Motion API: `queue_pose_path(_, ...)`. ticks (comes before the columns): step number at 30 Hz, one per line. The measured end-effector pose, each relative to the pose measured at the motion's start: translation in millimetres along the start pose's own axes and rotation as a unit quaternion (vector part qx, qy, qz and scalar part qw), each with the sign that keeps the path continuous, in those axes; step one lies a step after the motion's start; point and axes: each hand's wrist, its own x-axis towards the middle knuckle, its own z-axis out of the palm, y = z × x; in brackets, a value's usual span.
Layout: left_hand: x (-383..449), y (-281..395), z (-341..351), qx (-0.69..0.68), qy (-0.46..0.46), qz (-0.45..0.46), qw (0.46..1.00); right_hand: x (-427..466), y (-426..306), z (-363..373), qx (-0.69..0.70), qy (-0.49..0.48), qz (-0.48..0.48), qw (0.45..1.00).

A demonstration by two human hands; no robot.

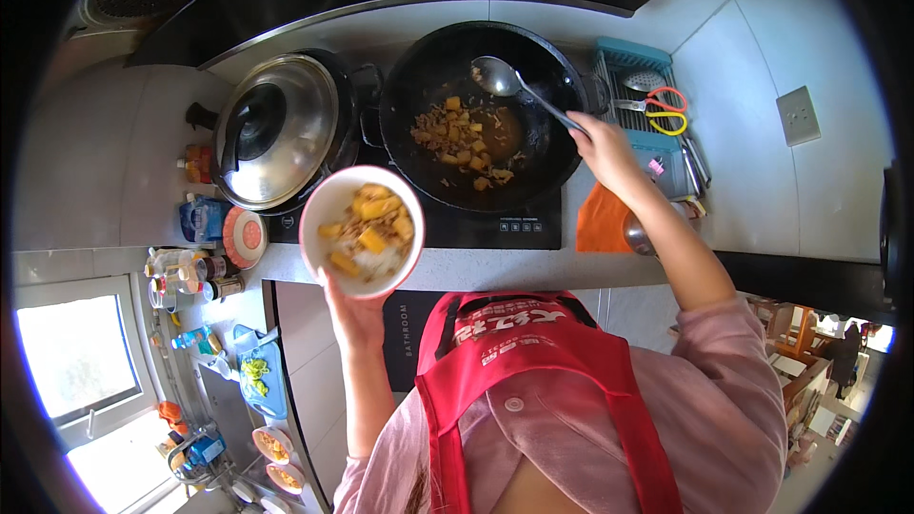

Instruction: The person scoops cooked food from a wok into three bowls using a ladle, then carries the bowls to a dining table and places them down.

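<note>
My left hand [355, 314] holds a white bowl [320, 208] with a pinkish-red rim from below, just in front of the cooktop. Inside the bowl lie yellow chunks [377, 207] and minced bits over white rice [371, 261]. In my right hand [603, 150] is the handle of a metal ladle [498, 77]. Its bowl end hangs over the far part of a black wok [550, 157], and a few bits cling to it. The wok contains cubed chunks and mince [457, 132] with brownish liquid. Both of my hands are apart from the wok's rim.
Left of the wok stands a pan with a domed metal lid [307, 135]. A teal rack [632, 50] holds scissors [668, 111] and a slotted spoon on the right, near an orange cloth [602, 220]. Bottles [189, 275], a blue cutting board [268, 375] and filled bowls [273, 445] line the left counter.
</note>
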Motion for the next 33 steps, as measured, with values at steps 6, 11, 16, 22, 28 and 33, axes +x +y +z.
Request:
queue_pose_path(6,-29.2,1.3,-33.2,0.018,0.083,0.037,0.996,2.3,9.9,55.1,-0.131,-0.088,-0.086,0.984)
queue_pose_path(11,-41.1,-5.0,-41.3,0.003,0.125,0.044,0.991,3.3,15.5,-14.3,-0.184,-0.248,-0.221,0.925)
queue_pose_path(16,-41.4,-5.9,-35.1,-0.004,0.123,0.048,0.991,-0.6,44.5,-13.6,-0.215,-0.109,-0.105,0.965)
queue_pose_path(22,-40.8,-4.9,-37.0,-0.010,0.126,0.057,0.990,-27.6,12.6,16.2,0.105,-0.160,0.089,0.978)
queue_pose_path(28,-40.9,-1.1,-44.4,-0.025,0.124,0.057,0.990,-37.0,-38.6,5.5,0.469,-0.297,0.443,0.704)
queue_pose_path(33,-37.9,1.4,-43.4,-0.060,0.095,0.055,0.992,-41.7,-57.5,26.7,0.579,-0.253,0.499,0.593)
